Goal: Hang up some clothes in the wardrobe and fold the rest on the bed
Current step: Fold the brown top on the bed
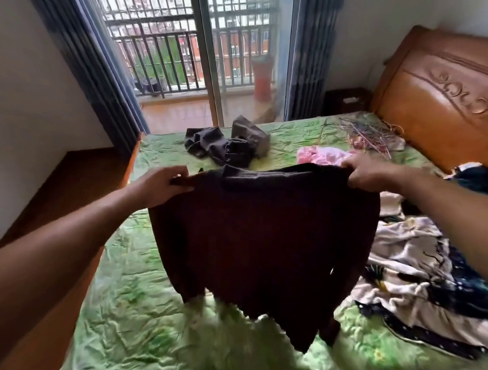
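Nearest the camera, the green sheet (126, 324) of the bed lies creased. Above it hangs a dark sweater (262, 240), held up in the air with its hem dangling just over the sheet; whether the lowest corner touches the sheet I cannot tell. Both forearms reach forward to its shoulders. The left hand (159, 185) pinches the left shoulder, fingers curled over the knit and thumb under it. The right hand (374, 175) grips the right shoulder in a closed fist. The ribbed collar (253, 176) sits between the hands, facing away. To the right of the sweater a pile of clothes (414, 275), cream and dark blue with prints, spreads over the bed's right side. Just beyond the right hand lies a pink garment (322, 154), partly hidden by the sweater. Further back, near the far edge of the bed, grey clothes (224, 146) lie crumpled in a heap. To their right, by the brown headboard (443, 92), lies a tangle of thin rods (369, 134), too blurred to name. A dark box (345, 100) stands past the bed's corner. Behind, blue curtains (100, 68) frame a glass door (212, 60), with a railing (161, 54) and a red pot (262, 77) on the balcony.
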Motion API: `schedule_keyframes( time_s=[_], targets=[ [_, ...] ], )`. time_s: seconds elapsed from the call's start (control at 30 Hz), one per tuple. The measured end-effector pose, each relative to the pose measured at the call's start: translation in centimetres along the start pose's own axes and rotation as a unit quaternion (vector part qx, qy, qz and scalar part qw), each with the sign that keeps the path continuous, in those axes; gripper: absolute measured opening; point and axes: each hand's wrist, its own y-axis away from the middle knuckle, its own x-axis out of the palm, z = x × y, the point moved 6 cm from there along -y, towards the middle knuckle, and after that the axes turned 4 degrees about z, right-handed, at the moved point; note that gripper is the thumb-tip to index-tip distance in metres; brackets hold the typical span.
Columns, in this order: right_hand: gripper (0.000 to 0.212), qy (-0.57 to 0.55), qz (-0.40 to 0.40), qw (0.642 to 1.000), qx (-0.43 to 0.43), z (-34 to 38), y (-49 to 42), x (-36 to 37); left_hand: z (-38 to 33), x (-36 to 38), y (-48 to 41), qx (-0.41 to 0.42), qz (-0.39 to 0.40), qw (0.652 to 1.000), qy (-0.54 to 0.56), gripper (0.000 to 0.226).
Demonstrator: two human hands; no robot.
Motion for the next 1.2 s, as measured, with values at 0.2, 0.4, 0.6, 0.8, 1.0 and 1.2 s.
schedule_keyframes(
  time_s=[0.2, 0.4, 0.6, 0.8, 1.0, 1.2],
  targets=[
    [0.024, -0.133, -0.165, 0.975, 0.064, -1.5, -8.6, -2.2, 2.5, -1.4, -6.4, -0.076, -0.026, 0.996, -0.031, 0.024],
    [0.025, -0.22, -0.31, 0.925, -0.021, 3.9, -12.7, -10.9, 2.9, -9.9, -12.7, -0.103, -0.146, 0.983, -0.032, 0.019],
    [0.013, -0.073, -0.398, 0.895, -0.19, 8.1, -8.7, -15.9, 0.8, -15.1, -11.4, -0.033, -0.208, 0.975, -0.072, 0.016],
    [0.02, 0.037, -0.252, 0.945, -0.204, 5.0, -8.1, -5.6, 1.5, -5.5, -5.6, -0.003, -0.141, 0.99, -0.013, 0.011],
    [0.017, 0.135, -0.008, 0.978, -0.161, -1.2, -9.1, 14.3, 4.0, 14.5, 1.6, -0.056, 0.14, 0.988, -0.012, 0.016],
    [0.026, 0.205, 0.187, 0.953, -0.125, -8.1, -6.9, 32.5, 4.3, 33.4, 10.8, -0.061, 0.365, 0.928, -0.054, 0.029]
  ],
)
